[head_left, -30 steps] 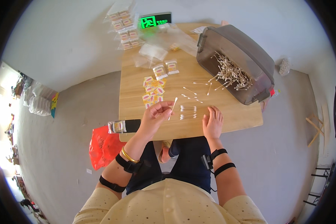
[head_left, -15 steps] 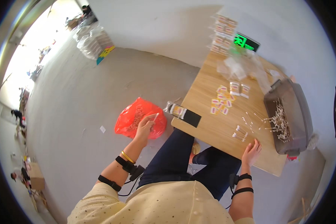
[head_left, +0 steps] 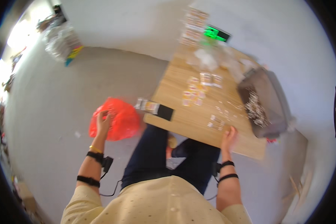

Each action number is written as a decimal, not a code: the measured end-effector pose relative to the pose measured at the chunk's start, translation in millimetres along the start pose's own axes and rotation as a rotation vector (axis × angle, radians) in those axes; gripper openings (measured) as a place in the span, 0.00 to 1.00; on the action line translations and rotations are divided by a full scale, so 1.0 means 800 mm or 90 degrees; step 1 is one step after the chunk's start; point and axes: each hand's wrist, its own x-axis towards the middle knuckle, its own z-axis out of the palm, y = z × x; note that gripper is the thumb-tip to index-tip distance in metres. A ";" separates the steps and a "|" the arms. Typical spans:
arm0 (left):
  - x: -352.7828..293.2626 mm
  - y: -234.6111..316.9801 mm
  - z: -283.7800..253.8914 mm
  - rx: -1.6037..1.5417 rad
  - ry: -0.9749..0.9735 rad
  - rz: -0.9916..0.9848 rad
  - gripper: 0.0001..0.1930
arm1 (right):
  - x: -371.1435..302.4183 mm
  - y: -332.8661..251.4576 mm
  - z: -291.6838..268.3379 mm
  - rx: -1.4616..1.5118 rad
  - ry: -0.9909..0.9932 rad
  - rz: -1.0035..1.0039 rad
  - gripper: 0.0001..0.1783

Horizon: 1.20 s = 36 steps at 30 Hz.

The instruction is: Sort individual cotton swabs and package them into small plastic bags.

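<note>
Head view: cotton swabs (head_left: pixel 216 122) are lined up on a table (head_left: pixel 171 86) near the right hand (head_left: pixel 229 138).
That hand is laid loosely open at the edge; the left hand (head_left: pixel 102 122) is held over a red bag (head_left: pixel 122 121), fingers partly curled; whether anything is gripped cannot be told.

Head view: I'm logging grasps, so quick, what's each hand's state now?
Left hand: blurred over the red bag; open or holding, cannot tell.
Right hand: open, at the edge of the table, apparently empty.
</note>
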 end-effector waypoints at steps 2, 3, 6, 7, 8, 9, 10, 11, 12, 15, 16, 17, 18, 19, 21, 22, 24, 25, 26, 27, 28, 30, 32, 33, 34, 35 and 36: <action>-0.021 0.032 0.040 -0.017 -0.085 0.026 0.14 | 0.006 -0.004 -0.002 0.020 0.004 0.020 0.23; -0.031 0.048 0.058 0.008 -0.118 0.045 0.13 | 0.011 -0.004 -0.002 0.048 0.010 0.029 0.23; -0.058 0.084 0.117 0.007 -0.244 0.144 0.12 | 0.037 0.001 0.000 0.089 -0.007 0.087 0.22; -0.070 0.100 0.134 -0.001 -0.289 0.183 0.12 | 0.045 -0.002 0.001 0.107 -0.024 0.063 0.21; -0.083 0.124 0.147 0.008 -0.341 0.206 0.12 | 0.054 -0.003 0.000 0.123 -0.040 0.040 0.19; -0.097 0.156 0.158 0.016 -0.394 0.230 0.12 | 0.063 -0.004 -0.002 0.139 -0.055 0.017 0.18; -0.108 0.181 0.169 0.025 -0.443 0.253 0.11 | 0.073 -0.007 0.000 0.150 -0.068 0.010 0.16; -0.115 0.194 0.181 0.030 -0.479 0.264 0.11 | 0.082 -0.012 0.004 0.162 -0.083 0.001 0.15; -0.121 0.205 0.194 0.034 -0.515 0.275 0.11 | 0.089 -0.015 0.007 0.173 -0.098 -0.008 0.14; -0.128 0.216 0.228 0.077 -0.607 0.269 0.13 | 0.106 -0.038 0.013 0.170 -0.097 -0.009 0.10; -0.129 0.218 0.241 0.094 -0.635 0.262 0.14 | 0.111 -0.041 0.014 0.154 -0.100 -0.010 0.09; -0.131 0.220 0.253 0.107 -0.648 0.261 0.14 | 0.114 -0.044 0.014 0.138 -0.102 -0.010 0.09; -0.133 0.223 0.266 0.119 -0.663 0.261 0.15 | 0.117 -0.042 0.016 0.122 -0.105 -0.009 0.09; -0.134 0.224 0.277 0.132 -0.677 0.261 0.16 | 0.119 -0.040 0.018 0.122 -0.107 -0.009 0.08; -0.132 0.219 0.301 0.147 -0.665 0.336 0.16 | 0.122 -0.037 0.021 0.121 -0.110 -0.009 0.07; -0.131 0.215 0.311 0.154 -0.659 0.373 0.16 | 0.122 -0.036 0.022 0.137 -0.104 -0.014 0.06; -0.132 0.209 0.323 0.209 -0.644 0.385 0.16 | 0.122 -0.036 0.022 0.169 -0.091 -0.025 0.05; -0.132 0.208 0.328 0.237 -0.636 0.391 0.16 | 0.121 -0.036 0.020 0.184 -0.097 -0.015 0.05; -0.132 0.207 0.333 0.250 -0.641 0.390 0.17 | 0.119 -0.035 0.018 0.199 -0.102 -0.005 0.05; -0.131 0.207 0.336 0.264 -0.646 0.389 0.17 | 0.117 -0.034 0.018 0.214 -0.106 0.005 0.05; -0.130 0.206 0.339 0.277 -0.650 0.389 0.18 | 0.112 -0.031 0.016 0.230 -0.121 -0.010 0.04; -0.129 0.205 0.343 0.283 -0.654 0.389 0.19 | 0.096 -0.026 0.008 0.263 -0.150 -0.040 0.05; -0.126 0.198 0.343 0.303 -0.650 0.376 0.20 | 0.074 -0.051 -0.018 0.241 -0.183 -0.088 0.05; -0.125 0.197 0.347 0.314 -0.652 0.371 0.20 | 0.065 -0.063 -0.036 0.224 -0.196 -0.112 0.05; -0.124 0.196 0.351 0.326 -0.654 0.366 0.21 | 0.055 -0.067 -0.043 0.221 -0.196 -0.120 0.06; -0.123 0.195 0.353 0.323 -0.666 0.361 0.21 | 0.047 -0.070 -0.048 0.218 -0.196 -0.128 0.06; -0.120 0.197 0.354 0.323 -0.678 0.358 0.21 | 0.042 -0.072 -0.050 0.216 -0.195 -0.135 0.07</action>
